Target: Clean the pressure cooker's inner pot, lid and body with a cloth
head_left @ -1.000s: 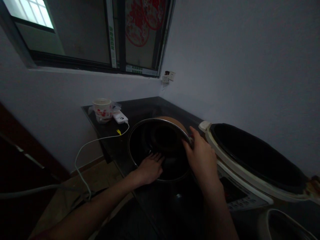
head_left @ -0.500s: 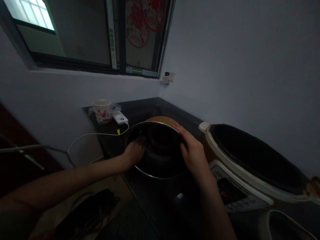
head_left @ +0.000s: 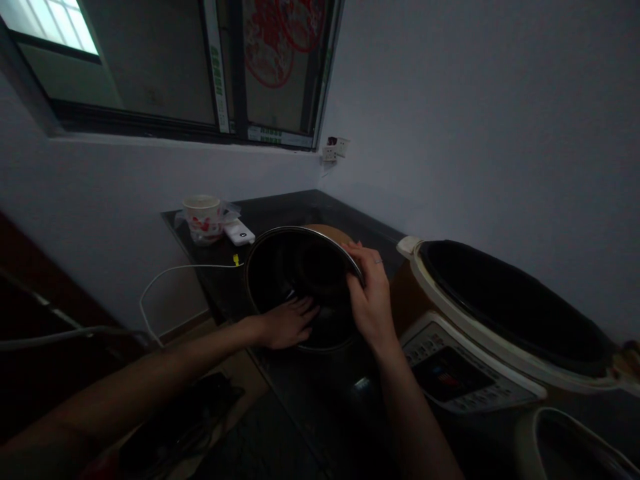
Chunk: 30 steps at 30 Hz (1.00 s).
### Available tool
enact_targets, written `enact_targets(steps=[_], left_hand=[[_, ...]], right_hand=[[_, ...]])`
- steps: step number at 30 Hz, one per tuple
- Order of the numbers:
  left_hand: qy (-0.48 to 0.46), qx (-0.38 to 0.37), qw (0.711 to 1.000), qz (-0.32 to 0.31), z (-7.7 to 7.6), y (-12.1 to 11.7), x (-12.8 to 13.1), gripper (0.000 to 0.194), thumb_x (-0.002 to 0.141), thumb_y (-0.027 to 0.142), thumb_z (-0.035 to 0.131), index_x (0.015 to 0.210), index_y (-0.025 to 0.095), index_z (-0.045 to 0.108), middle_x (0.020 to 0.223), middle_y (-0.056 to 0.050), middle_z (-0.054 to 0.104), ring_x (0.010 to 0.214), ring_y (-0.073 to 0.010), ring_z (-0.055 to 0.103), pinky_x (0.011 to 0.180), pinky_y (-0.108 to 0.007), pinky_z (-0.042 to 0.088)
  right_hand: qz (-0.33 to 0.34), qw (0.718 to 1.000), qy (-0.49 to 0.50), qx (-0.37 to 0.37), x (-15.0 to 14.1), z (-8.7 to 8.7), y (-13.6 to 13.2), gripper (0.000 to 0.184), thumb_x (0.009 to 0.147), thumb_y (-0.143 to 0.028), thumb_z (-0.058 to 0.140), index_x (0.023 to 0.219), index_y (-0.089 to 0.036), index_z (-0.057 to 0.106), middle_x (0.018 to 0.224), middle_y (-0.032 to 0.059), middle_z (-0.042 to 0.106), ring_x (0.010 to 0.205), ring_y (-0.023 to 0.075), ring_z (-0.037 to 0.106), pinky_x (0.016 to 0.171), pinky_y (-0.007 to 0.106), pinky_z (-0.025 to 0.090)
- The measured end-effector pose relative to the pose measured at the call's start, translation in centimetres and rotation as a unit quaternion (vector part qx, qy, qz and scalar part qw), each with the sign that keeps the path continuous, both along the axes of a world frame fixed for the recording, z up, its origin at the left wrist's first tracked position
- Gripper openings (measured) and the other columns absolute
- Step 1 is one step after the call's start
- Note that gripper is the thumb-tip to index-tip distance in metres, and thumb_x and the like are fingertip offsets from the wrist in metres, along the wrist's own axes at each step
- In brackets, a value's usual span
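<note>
A dark inner pot with a thin shiny rim is tilted above the black counter, its mouth facing me. My right hand grips the rim on the right, thumb inside and fingers over the tan outer side. Inside the lower left of the pot, my left hand lies with fingers stretched out and somewhat apart. Its fingertips look close to the inner wall; contact is hard to tell in the dim light. No cloth or tool shows in that hand.
An open rice cooker with a lit panel stands on the right, and a pale-rimmed container is in front of it. Towards the back left are a paper cup, a white power bank and a cable. Wall sockets sit in the corner.
My left hand has come from the pot's left inner wall down to its lower part, its fingers now spread. The pot has tilted and shifted slightly left, my right hand moving with it.
</note>
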<state>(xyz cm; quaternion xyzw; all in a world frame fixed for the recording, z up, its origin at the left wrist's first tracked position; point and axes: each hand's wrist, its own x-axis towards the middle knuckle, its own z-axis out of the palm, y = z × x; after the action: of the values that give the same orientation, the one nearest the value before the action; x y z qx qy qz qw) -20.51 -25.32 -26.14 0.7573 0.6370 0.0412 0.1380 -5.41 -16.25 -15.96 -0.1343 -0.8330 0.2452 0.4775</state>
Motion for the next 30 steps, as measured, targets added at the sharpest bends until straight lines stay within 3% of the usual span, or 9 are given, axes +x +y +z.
enact_targets(steps=[4,6,10,12,14,18,22,26,30], left_hand=[[-0.250,0.000,0.968,0.031,0.5,0.7,3.7,0.058,0.096,0.037,0.029,0.147,0.010,0.027,0.156,-0.016,0.019,0.145,-0.0250,0.015,0.117,-0.045,0.015],[-0.401,0.034,0.913,0.067,1.0,1.3,5.8,0.056,0.095,0.039,0.027,0.145,0.013,0.035,0.155,-0.011,0.027,0.144,-0.0227,0.022,0.118,-0.042,0.015],[-0.645,0.110,0.747,0.118,2.3,2.6,8.8,0.054,0.092,0.040,0.032,0.135,0.012,0.049,0.144,-0.010,0.047,0.135,-0.0248,0.039,0.114,-0.044,0.025],[-0.674,0.120,0.720,0.118,2.8,2.9,9.0,0.054,0.090,0.040,0.036,0.132,0.009,0.051,0.141,-0.012,0.050,0.133,-0.0263,0.042,0.114,-0.044,0.026],[-0.637,0.111,0.757,0.091,2.9,3.1,8.4,0.052,0.090,0.038,0.038,0.132,0.009,0.051,0.143,-0.012,0.049,0.134,-0.0257,0.040,0.115,-0.043,0.024],[-0.488,0.070,0.870,0.017,2.2,2.8,6.4,0.052,0.092,0.027,0.032,0.140,0.010,0.041,0.151,-0.010,0.037,0.141,-0.0218,0.029,0.116,-0.041,0.021],[-0.310,0.008,0.950,0.021,1.8,1.7,4.8,0.057,0.092,0.022,0.029,0.146,0.003,0.028,0.155,-0.015,0.022,0.144,-0.0205,0.019,0.117,-0.038,0.019],[-0.132,-0.015,0.991,0.035,1.8,0.5,3.4,0.054,0.096,0.026,0.027,0.145,0.005,0.031,0.152,-0.018,0.029,0.141,-0.0222,0.028,0.114,-0.038,0.025],[0.065,0.005,0.998,0.020,1.3,-0.2,1.0,0.050,0.096,0.028,0.033,0.143,0.013,0.039,0.147,-0.017,0.038,0.135,-0.0232,0.039,0.109,-0.036,0.033]], right_hand=[[-0.007,1.000,0.014,-0.019,0.0,-0.3,0.1,0.041,0.080,-0.008,0.042,0.114,-0.025,0.058,0.125,0.0073,0.056,0.122,0.0198,0.051,0.107,0.047,0.038],[-0.007,1.000,0.006,-0.023,0.0,-0.4,0.0,0.048,0.080,-0.007,0.040,0.121,-0.026,0.056,0.136,0.0065,0.051,0.128,0.0201,0.047,0.109,0.048,0.036],[-0.004,0.999,-0.020,-0.025,-0.2,-0.6,-0.5,0.057,0.080,-0.006,0.037,0.130,-0.025,0.053,0.143,0.0039,0.048,0.136,0.0208,0.038,0.113,0.050,0.029],[-0.012,0.999,-0.026,-0.023,-0.2,-0.7,-0.7,0.056,0.079,-0.006,0.038,0.130,-0.024,0.054,0.142,0.0041,0.049,0.137,0.0214,0.038,0.114,0.050,0.029],[-0.024,0.999,-0.017,-0.021,-0.2,-0.8,-0.5,0.055,0.079,-0.007,0.039,0.129,-0.023,0.055,0.141,0.0045,0.051,0.135,0.0213,0.040,0.113,0.050,0.030],[-0.046,0.998,0.020,-0.025,-0.1,-0.9,0.1,0.054,0.077,-0.007,0.040,0.125,-0.022,0.058,0.133,0.0058,0.058,0.128,0.0210,0.048,0.110,0.046,0.036],[-0.063,0.997,0.021,-0.035,0.2,-0.7,0.7,0.054,0.075,-0.006,0.038,0.123,-0.018,0.059,0.130,0.0086,0.059,0.126,0.0215,0.051,0.109,0.045,0.038],[-0.073,0.996,0.014,-0.052,0.3,-0.7,1.0,0.056,0.072,-0.005,0.038,0.122,-0.019,0.059,0.127,0.0075,0.061,0.123,0.0213,0.054,0.109,0.045,0.039],[-0.072,0.996,0.005,-0.056,0.3,-0.7,1.1,0.058,0.070,-0.004,0.037,0.123,-0.017,0.058,0.128,0.0085,0.061,0.123,0.0214,0.053,0.109,0.046,0.038]])
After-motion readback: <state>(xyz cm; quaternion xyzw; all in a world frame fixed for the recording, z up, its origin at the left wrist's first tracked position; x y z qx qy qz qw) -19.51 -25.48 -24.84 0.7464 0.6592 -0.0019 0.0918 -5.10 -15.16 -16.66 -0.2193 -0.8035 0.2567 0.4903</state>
